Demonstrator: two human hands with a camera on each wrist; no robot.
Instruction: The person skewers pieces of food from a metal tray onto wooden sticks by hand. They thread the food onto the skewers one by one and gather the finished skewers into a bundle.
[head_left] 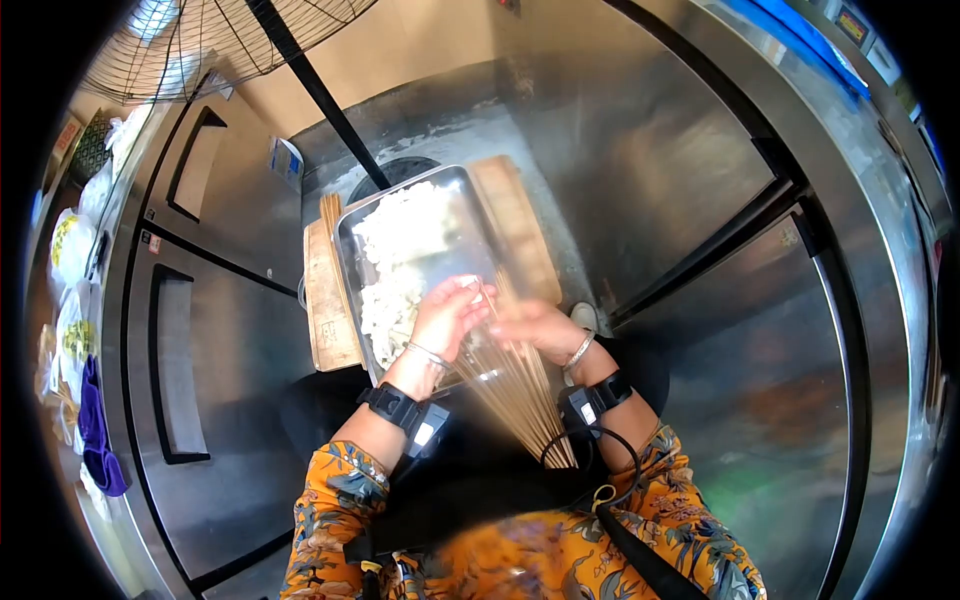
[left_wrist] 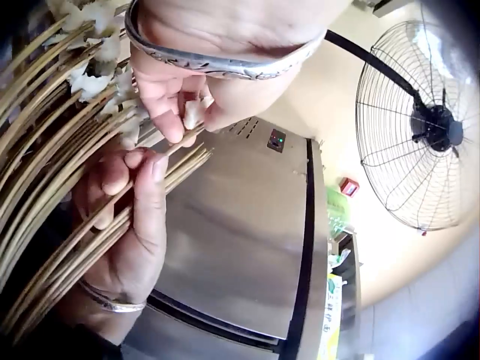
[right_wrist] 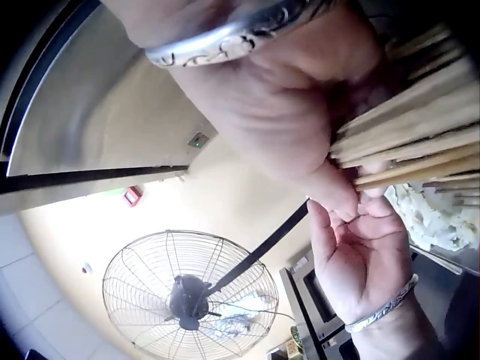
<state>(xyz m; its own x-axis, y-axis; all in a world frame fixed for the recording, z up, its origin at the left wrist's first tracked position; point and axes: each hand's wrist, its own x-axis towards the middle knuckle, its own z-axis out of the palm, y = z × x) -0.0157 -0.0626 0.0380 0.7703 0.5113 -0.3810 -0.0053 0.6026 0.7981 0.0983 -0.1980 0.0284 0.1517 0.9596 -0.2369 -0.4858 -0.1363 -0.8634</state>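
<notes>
My left hand (head_left: 447, 318) pinches a small whitish piece of food (left_wrist: 194, 114) between thumb and fingers. Close beside it, my right hand (head_left: 540, 328) grips several thin bamboo skewers (head_left: 515, 395), which fan down toward my lap. In the left wrist view, one skewer (left_wrist: 116, 196) held under the right thumb points up to the left fingertips, just below the piece. Pale chunks of the same food (head_left: 405, 225) lie heaped in a metal tray (head_left: 483, 205) ahead of the hands. What kind of food it is I cannot tell.
Under the tray is a wooden board or stool top (head_left: 525, 225). More skewers (head_left: 331, 212) lie along the tray's left side. Steel cabinets stand on the left (head_left: 225, 330) and right (head_left: 720, 320). A black wire-cage fan (left_wrist: 435, 124) stands behind on a pole.
</notes>
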